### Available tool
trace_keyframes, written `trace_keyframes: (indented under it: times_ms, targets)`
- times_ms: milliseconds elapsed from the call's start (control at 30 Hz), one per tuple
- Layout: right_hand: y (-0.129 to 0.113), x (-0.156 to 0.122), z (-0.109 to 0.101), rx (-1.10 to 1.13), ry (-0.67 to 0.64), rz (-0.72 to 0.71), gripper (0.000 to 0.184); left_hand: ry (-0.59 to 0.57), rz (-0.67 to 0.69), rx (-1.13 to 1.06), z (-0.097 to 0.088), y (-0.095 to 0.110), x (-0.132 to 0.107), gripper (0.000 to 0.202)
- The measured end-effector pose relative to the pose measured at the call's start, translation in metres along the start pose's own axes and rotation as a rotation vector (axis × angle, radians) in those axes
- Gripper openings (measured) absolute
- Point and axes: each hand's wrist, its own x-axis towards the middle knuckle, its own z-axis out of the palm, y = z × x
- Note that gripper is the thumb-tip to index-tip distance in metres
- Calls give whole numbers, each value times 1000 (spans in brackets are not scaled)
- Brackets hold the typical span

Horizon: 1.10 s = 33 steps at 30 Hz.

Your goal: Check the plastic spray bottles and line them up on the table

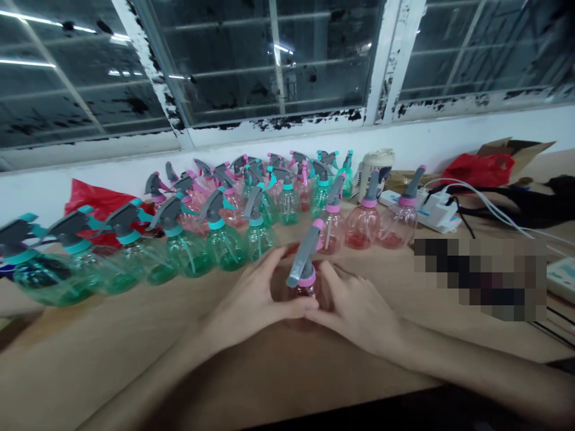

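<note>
A clear pink spray bottle (305,291) with a grey trigger head and pink collar stands on the table, between my two hands. My left hand (258,296) curls round its left side, thumb across the front. From the right, my right hand (353,302) wraps the same bottle, and the two thumbs meet in front of it. Just behind stands another pink spray bottle (331,230), with two more pink ones to its right. Green spray bottles with turquoise collars, such as this one (227,245), form a row to the left.
More pink and green bottles crowd along the wall below the windows. A white cup (376,161), a power strip (438,212) with cables and a red plastic bag (480,169) lie at the back right. Another red bag (101,200) is behind the green row. A blurred-out patch covers the right.
</note>
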Motion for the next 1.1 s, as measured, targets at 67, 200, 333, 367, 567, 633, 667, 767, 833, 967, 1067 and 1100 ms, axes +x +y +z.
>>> trace_keyframes:
  times_ms: [67, 200, 333, 367, 567, 633, 667, 767, 833, 967, 1067, 1100]
  targets:
    - [-4, -4, 4, 79, -21, -7, 52, -17, 31, -87, 7, 10, 6, 68]
    - [-8, -8, 7, 113, -14, -51, 60, 55, 36, -226, 22, 16, 16, 43]
    - [6, -11, 2, 114, -66, -148, 72, 223, 75, -314, 37, 10, 22, 18]
    - [14, -13, 0, 109, -97, -168, 73, 242, 84, -309, 40, 9, 23, 15]
    - [87, -29, -4, 25, -142, -123, 50, 171, 39, -284, 37, 10, 29, 12]
    - [108, -33, -7, 20, -84, -110, 34, 131, 23, -287, 36, 12, 32, 13]
    - [116, -34, -9, 11, -69, -99, 27, 124, 17, -282, 36, 12, 33, 12]
    - [130, -33, -16, -31, -14, -53, 17, 159, 1, -253, 36, 12, 40, 8]
    - [134, -31, -17, -58, 31, -31, 15, 185, 9, -246, 37, 11, 45, 9]
    - [140, -27, -9, -44, 51, -20, 16, 202, 25, -217, 37, 9, 53, 6]
    - [146, -27, -3, -13, 20, -22, 24, 179, 25, -217, 36, 8, 54, 5]
    - [149, -27, -1, -10, 7, -28, 27, 169, 15, -220, 36, 8, 54, 5]
